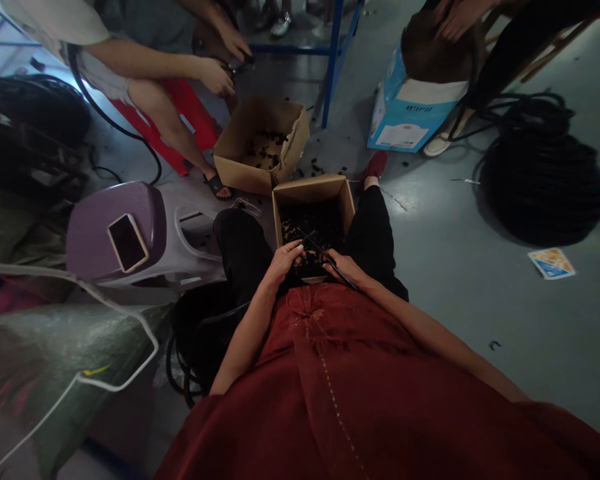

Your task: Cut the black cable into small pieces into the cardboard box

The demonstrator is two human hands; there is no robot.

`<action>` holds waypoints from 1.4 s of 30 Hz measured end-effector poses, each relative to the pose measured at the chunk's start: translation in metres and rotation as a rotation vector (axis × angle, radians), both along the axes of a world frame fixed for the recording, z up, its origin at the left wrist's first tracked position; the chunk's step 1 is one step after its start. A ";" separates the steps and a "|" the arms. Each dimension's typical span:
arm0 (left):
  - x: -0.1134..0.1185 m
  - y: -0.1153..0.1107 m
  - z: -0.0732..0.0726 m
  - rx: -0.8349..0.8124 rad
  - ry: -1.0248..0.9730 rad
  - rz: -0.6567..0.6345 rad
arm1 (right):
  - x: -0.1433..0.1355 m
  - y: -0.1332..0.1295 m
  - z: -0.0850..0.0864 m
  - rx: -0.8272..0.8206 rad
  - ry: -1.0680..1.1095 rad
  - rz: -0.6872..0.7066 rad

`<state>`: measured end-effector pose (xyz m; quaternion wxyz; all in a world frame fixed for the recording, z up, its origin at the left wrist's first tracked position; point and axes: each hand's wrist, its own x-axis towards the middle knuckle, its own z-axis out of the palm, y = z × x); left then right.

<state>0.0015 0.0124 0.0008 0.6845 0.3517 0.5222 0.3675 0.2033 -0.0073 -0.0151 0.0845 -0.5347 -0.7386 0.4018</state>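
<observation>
Between my knees stands an open cardboard box (310, 190) with many small black pieces (325, 220) inside. Over its near part, my left hand (287, 259) is closed on a black strip (307, 235), thumb on top. To its right my right hand (344, 265) is wrapped round a dark, thin tool (350, 281) that looks like scissors or cutters. The tool's front end lies close to the strip; whether they touch is too small to tell.
A second cardboard box (243, 175) stands ahead, near a seated person's hands. At left, a phone (128, 243) lies on a purple stool (155, 213). A blue box (413, 110) and a black coil (545, 180) are at right; a white cable (125, 310) hangs at lower left.
</observation>
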 end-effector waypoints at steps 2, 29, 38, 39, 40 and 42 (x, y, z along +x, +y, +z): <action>0.000 0.000 -0.001 -0.003 -0.005 0.005 | 0.000 0.000 0.001 -0.008 -0.001 -0.005; 0.001 -0.001 0.002 -0.060 -0.046 -0.048 | 0.001 0.000 -0.005 -0.013 -0.053 0.000; 0.003 0.000 -0.002 0.077 0.183 -0.138 | 0.001 0.002 -0.008 -0.036 -0.003 0.015; 0.003 -0.001 -0.002 0.088 0.199 -0.145 | 0.001 0.003 -0.008 -0.046 0.001 0.017; 0.003 -0.001 -0.002 0.093 0.211 -0.154 | 0.001 0.003 -0.009 -0.055 0.006 0.019; 0.003 -0.002 -0.001 0.092 0.224 -0.170 | 0.001 0.004 -0.009 -0.064 0.013 0.024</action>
